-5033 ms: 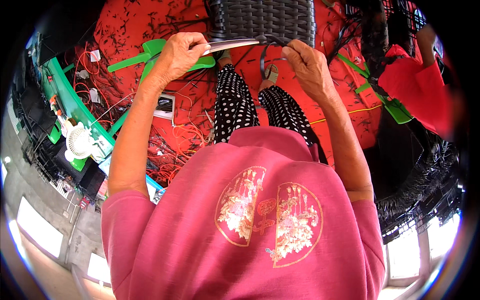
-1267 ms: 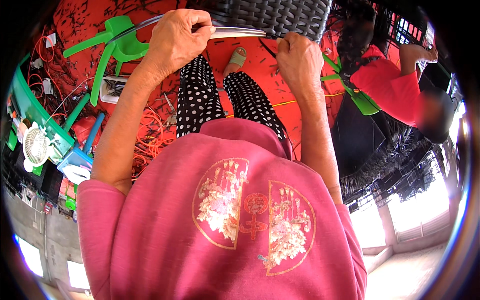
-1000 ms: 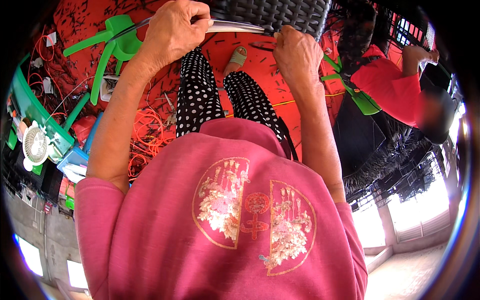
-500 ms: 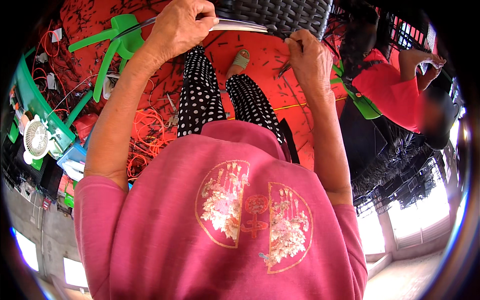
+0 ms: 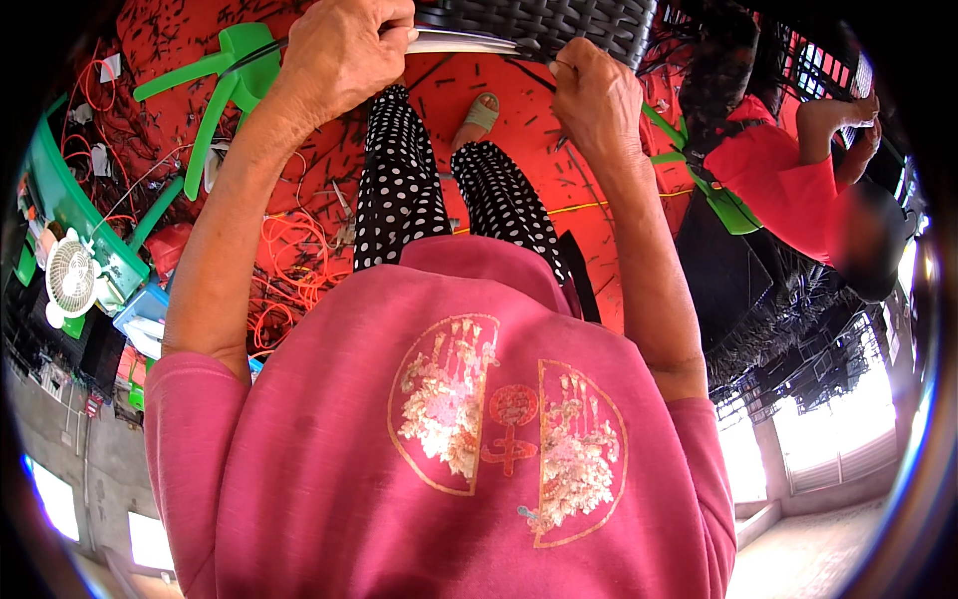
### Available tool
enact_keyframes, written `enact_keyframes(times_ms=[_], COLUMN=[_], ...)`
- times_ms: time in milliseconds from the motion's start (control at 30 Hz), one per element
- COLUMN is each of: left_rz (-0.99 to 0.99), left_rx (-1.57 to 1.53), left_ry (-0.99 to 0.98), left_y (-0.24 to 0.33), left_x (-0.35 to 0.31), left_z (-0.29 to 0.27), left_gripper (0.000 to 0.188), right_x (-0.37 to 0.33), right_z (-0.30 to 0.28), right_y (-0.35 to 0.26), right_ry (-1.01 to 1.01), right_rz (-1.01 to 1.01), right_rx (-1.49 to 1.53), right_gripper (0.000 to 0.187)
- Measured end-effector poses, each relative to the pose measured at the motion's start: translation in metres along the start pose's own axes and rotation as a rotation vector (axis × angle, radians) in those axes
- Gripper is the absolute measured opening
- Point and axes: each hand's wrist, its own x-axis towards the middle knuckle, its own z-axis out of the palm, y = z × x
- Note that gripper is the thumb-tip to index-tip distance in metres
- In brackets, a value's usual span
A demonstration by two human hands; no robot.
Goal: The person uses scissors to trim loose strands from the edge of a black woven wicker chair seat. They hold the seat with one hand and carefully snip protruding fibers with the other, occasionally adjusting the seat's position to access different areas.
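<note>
Left hand [image 5: 349, 50] fisted around a pale flat strip [image 5: 464, 42]; right hand [image 5: 596, 100] apparently pinching a strand at the dark woven wicker panel [image 5: 544, 20], above the red floor [image 5: 519, 130].

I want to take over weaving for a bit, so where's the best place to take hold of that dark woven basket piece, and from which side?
Probably by the lower rim of the dark woven piece, coming from the wearer's side, beside the left hand and right hand. That edge faces the body and is free, while the rest runs out of view at the top. The pale flat strip lies along it, so grip clear of that.
</note>
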Motion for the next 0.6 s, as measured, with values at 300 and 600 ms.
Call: enact_keyframes(times_ms=[300,600], left_rz=[-0.043,0.018], left_rx=[-0.041,-0.280], left_ry=[-0.093,-0.148], left_y=[-0.015,-0.042], left_x=[-0.004,-0.010], left_z=[0.001,0.021], left_gripper=[0.019,0.018], right_x=[0.007,0.019], right_z=[0.006,-0.011], right_y=[-0.013,0.007], right_ry=[-0.006,0.129], right_rz=[-0.102,0.168], right_rx=[-0.147,0.440], right_gripper=[0.013,0.012])
